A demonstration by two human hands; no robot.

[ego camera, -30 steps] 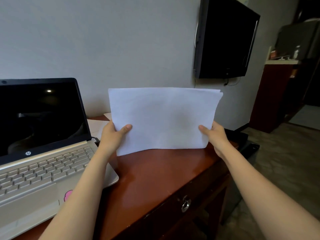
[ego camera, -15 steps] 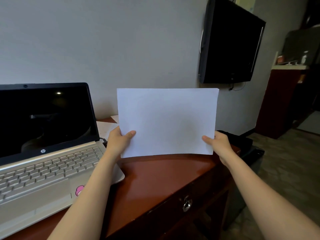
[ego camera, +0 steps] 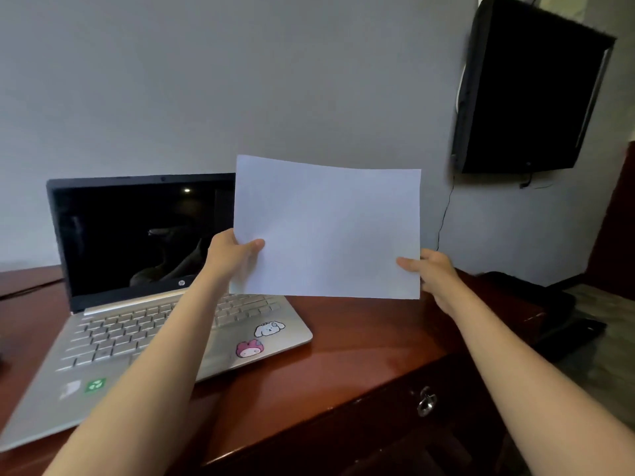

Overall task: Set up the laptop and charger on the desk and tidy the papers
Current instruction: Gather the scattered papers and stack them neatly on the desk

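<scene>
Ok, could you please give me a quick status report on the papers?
Left hand and right hand pinch the papers, upright over the desk. Open laptop partly behind them.

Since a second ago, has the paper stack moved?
Yes: leftward. The paper stack was clear of the laptop screen; now its left edge overlaps the screen's right side.
</scene>
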